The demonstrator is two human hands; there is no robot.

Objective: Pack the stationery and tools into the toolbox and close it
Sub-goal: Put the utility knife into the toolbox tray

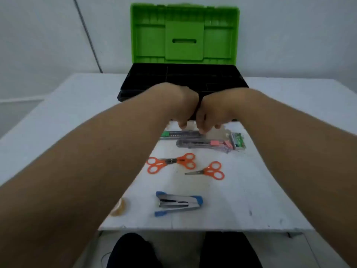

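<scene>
Now both hands hang side by side just in front of the toolbox (183, 80), knuckles touching. The left hand (183, 105) and the right hand (212, 111) are each bunched into a loose fist, fingers (182, 123) curled under and pointing down at the bench (251, 190). Whether those fingers are clamped on anything I cannot tell; their tips are blurred and partly hidden by the backs of the hands.

The toolbox stands open at the far side of the bench, its green lid (184, 33) upright and its black compartmented tray facing up. Directly under the fingertips, nearer than the toolbox, lie two clear cases of utility knives (201, 140), one with green parts and one with pink, touching each other. A small box of staples (238, 141) lies just right of them. Nearer still from the toolbox lie two pairs of orange scissors crossed blade to blade (171, 162) and a single orange pair (209, 170) beside them. A blue-tipped stapler (178, 203) lies closest to the bench's near edge, with a roll of clear tape (119, 206) to its left, partly hidden by the left forearm.
</scene>
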